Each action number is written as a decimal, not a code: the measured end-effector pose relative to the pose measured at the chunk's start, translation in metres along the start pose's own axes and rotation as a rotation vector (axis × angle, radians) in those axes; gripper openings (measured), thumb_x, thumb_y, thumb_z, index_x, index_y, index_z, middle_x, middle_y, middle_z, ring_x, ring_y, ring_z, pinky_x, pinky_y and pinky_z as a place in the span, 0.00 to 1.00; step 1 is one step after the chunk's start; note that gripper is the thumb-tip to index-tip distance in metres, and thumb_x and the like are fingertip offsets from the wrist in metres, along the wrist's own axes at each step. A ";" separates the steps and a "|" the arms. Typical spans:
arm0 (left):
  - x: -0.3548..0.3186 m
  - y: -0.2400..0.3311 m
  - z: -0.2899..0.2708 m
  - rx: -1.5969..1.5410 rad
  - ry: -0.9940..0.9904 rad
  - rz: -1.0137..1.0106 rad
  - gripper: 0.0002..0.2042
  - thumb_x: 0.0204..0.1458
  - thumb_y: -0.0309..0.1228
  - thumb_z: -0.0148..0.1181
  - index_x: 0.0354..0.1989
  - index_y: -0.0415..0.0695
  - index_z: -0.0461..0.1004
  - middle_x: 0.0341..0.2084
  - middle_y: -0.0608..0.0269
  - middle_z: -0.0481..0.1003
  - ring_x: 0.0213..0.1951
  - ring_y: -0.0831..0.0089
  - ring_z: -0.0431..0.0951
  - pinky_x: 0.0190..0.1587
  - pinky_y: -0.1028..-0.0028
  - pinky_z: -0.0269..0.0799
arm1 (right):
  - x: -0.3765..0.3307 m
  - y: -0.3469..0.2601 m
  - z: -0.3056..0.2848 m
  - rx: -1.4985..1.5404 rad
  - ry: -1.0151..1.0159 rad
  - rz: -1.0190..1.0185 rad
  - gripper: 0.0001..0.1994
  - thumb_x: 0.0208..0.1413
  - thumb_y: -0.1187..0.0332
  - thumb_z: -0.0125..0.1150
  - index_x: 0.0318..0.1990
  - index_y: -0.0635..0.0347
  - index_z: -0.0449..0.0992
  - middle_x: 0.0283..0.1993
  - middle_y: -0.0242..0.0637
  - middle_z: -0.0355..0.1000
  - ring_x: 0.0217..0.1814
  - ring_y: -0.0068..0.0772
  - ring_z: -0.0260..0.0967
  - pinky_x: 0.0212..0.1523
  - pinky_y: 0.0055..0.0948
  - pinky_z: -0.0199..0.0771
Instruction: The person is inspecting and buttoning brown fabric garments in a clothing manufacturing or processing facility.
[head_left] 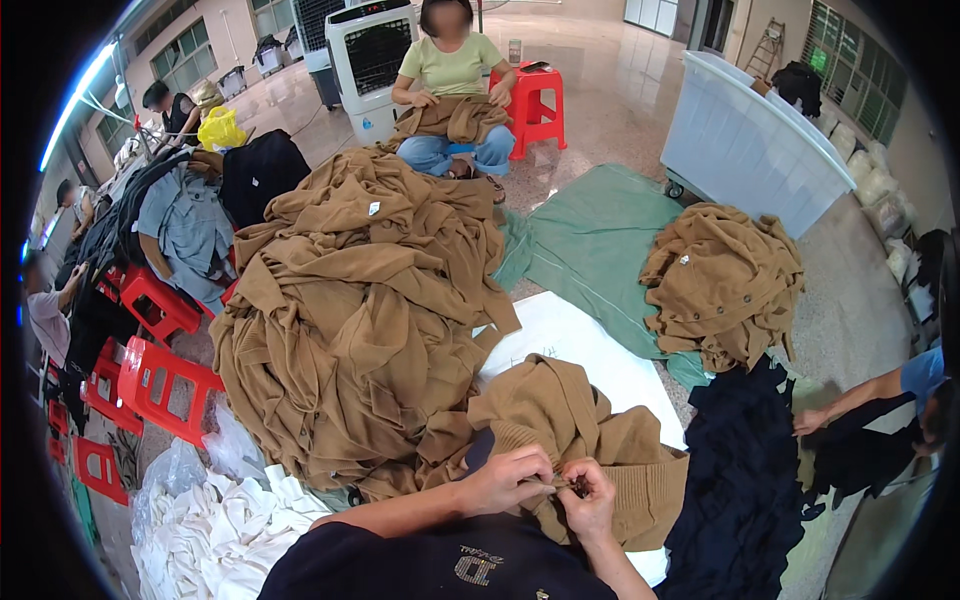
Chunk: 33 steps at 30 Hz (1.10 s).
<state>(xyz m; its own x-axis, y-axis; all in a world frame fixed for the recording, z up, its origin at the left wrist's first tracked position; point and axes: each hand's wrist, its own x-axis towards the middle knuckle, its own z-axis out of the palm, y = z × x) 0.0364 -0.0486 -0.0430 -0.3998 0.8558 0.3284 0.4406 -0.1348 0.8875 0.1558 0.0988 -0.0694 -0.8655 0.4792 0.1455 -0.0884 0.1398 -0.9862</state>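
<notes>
A brown knit garment (575,405) with a ribbed band lies across my lap, bunched up in front of me. My left hand (512,478) is closed, its thumb and fingertips pinching an edge of this garment. Close beside it, my right hand (590,497) is also closed on the knit, fingers curled. A small dark thing shows between the right fingers; whether it is a button I cannot tell. Just beyond my left arm rises a big heap of brown knit garments (360,320), a white tag showing near its top.
A smaller brown pile (725,280) with buttons lies on a green sheet (600,225). Dark cloth (740,480) is at right, near another person's hand (810,421). White cloth pieces (215,530) and red stools (165,385) stand left. Ahead sits a person with a brown garment; a white bin (750,140) is behind.
</notes>
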 end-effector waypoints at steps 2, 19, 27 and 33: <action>0.006 0.003 -0.002 -0.043 -0.007 -0.081 0.10 0.48 0.22 0.65 0.37 0.39 0.71 0.36 0.59 0.70 0.38 0.65 0.74 0.40 0.72 0.71 | 0.000 0.003 -0.001 0.001 0.001 -0.001 0.10 0.41 0.87 0.58 0.30 0.63 0.69 0.33 0.31 0.68 0.30 0.17 0.64 0.30 0.18 0.63; 0.012 -0.010 -0.003 0.379 -0.168 0.131 0.11 0.51 0.32 0.62 0.26 0.38 0.69 0.23 0.58 0.64 0.26 0.59 0.71 0.28 0.63 0.67 | 0.000 -0.007 0.001 0.153 0.040 0.153 0.10 0.42 0.86 0.59 0.30 0.61 0.68 0.33 0.29 0.68 0.32 0.16 0.62 0.34 0.18 0.63; 0.014 -0.009 0.012 0.607 0.158 0.255 0.10 0.42 0.27 0.65 0.21 0.41 0.68 0.19 0.59 0.65 0.23 0.62 0.71 0.25 0.68 0.69 | 0.004 -0.011 0.005 -0.235 -0.005 -0.041 0.10 0.42 0.84 0.58 0.31 0.64 0.67 0.31 0.37 0.67 0.29 0.26 0.64 0.31 0.23 0.66; -0.003 -0.017 0.014 0.451 0.063 0.247 0.09 0.46 0.29 0.65 0.26 0.39 0.72 0.22 0.58 0.68 0.26 0.62 0.74 0.28 0.69 0.71 | -0.010 0.000 0.001 -0.377 -0.102 -0.069 0.15 0.43 0.81 0.59 0.42 0.62 0.73 0.35 0.41 0.69 0.36 0.39 0.71 0.37 0.30 0.71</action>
<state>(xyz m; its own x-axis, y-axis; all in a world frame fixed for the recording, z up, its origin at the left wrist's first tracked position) 0.0418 -0.0421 -0.0638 -0.2817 0.7920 0.5416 0.8249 -0.0885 0.5584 0.1641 0.0925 -0.0709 -0.9101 0.3717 0.1834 0.0225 0.4861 -0.8736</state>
